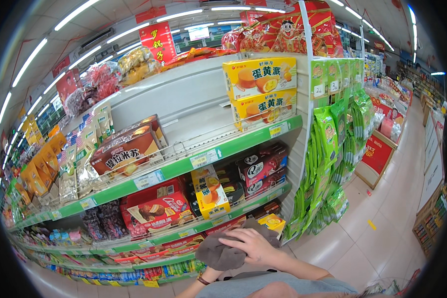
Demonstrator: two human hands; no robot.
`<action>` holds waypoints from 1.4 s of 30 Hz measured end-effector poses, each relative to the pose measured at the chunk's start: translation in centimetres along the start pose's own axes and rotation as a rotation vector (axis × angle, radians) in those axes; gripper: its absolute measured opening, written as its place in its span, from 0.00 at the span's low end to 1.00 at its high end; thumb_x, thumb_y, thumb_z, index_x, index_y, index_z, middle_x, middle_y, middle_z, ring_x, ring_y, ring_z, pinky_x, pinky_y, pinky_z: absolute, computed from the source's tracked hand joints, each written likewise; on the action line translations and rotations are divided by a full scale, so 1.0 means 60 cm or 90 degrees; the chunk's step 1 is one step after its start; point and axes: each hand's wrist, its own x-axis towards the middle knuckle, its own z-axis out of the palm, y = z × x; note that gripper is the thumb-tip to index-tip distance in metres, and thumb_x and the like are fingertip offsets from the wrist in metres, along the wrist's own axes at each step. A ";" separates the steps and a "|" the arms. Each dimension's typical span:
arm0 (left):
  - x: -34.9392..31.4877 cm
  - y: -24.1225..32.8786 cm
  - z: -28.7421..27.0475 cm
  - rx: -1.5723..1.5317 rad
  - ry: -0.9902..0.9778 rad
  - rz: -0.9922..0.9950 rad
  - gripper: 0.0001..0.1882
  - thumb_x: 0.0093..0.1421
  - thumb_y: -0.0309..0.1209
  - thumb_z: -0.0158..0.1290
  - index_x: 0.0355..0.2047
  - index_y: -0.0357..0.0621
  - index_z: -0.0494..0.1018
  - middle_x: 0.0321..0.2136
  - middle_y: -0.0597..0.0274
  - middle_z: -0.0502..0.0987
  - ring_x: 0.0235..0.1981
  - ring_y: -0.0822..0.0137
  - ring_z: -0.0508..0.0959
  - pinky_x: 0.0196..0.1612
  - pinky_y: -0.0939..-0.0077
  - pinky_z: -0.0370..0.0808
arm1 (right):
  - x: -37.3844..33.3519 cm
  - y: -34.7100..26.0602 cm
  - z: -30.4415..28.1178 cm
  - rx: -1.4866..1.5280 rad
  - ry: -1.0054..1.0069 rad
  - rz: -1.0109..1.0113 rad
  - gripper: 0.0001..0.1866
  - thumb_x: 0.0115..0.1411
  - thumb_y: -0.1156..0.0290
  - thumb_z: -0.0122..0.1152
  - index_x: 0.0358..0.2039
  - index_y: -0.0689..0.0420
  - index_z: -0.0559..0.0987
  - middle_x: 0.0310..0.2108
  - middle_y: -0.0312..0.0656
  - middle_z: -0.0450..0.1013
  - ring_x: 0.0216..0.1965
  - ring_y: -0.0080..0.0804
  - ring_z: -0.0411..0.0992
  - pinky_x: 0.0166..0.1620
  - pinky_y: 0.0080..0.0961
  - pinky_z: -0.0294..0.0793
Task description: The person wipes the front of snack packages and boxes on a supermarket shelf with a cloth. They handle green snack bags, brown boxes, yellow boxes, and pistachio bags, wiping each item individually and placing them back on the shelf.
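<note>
A crumpled dark grey cloth (218,253) is bunched in front of the lower shelves, close to my body. My right hand (251,246) lies over its top, thumb and fingers bent onto the fabric and gripping it. My left hand is under the cloth; only the wrist with a brown bracelet (202,280) shows below it, and the fingers are hidden. Just beyond the cloth, a yellow box (272,223) sits at the right end of a low shelf. A tall yellow box (210,192) stands on the shelf above, beside a red snack box (156,208).
A green-edged shelf (184,167) with price tags and a wire rail runs across the front. It carries two stacked yellow boxes (261,77) and brown boxes (126,151). Green packets (328,134) hang at the shelf's right end, beside a tiled aisle (352,243).
</note>
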 end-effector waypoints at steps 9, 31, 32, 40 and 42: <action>0.046 0.103 -0.069 -0.655 0.246 -0.378 0.34 0.52 0.20 0.60 0.56 0.35 0.55 0.50 0.53 0.69 0.52 0.64 0.72 0.54 0.70 0.70 | -0.057 0.084 -0.009 -0.197 0.292 0.223 0.36 0.41 0.71 0.60 0.56 0.50 0.72 0.57 0.45 0.64 0.61 0.48 0.59 0.62 0.50 0.52; 0.076 0.103 -0.079 -0.848 0.299 -0.455 0.28 0.57 0.25 0.56 0.56 0.37 0.57 0.51 0.52 0.70 0.52 0.62 0.73 0.54 0.67 0.72 | -0.097 0.096 -0.025 -0.186 0.414 0.125 0.30 0.40 0.78 0.58 0.49 0.59 0.74 0.46 0.45 0.73 0.47 0.41 0.70 0.50 0.36 0.64; 0.081 0.106 -0.085 -0.851 0.308 -0.442 0.28 0.58 0.25 0.56 0.55 0.37 0.57 0.51 0.52 0.70 0.52 0.61 0.73 0.54 0.66 0.72 | -0.102 0.102 -0.024 -0.171 0.454 0.143 0.28 0.41 0.78 0.57 0.48 0.60 0.74 0.43 0.46 0.73 0.45 0.42 0.70 0.49 0.36 0.64; 0.124 0.064 -0.104 -0.980 0.464 -0.401 0.24 0.63 0.33 0.51 0.57 0.41 0.61 0.53 0.58 0.71 0.54 0.62 0.72 0.54 0.63 0.72 | -0.133 0.107 0.014 0.168 0.563 0.330 0.17 0.55 0.80 0.52 0.47 0.64 0.72 0.40 0.47 0.72 0.42 0.36 0.72 0.48 0.27 0.69; 0.140 0.046 -0.103 -1.000 0.498 -0.360 0.24 0.64 0.34 0.50 0.57 0.41 0.61 0.53 0.58 0.71 0.54 0.62 0.72 0.55 0.62 0.71 | -0.137 0.103 0.014 0.158 0.530 0.339 0.14 0.60 0.77 0.50 0.47 0.64 0.72 0.40 0.44 0.73 0.43 0.31 0.72 0.49 0.25 0.69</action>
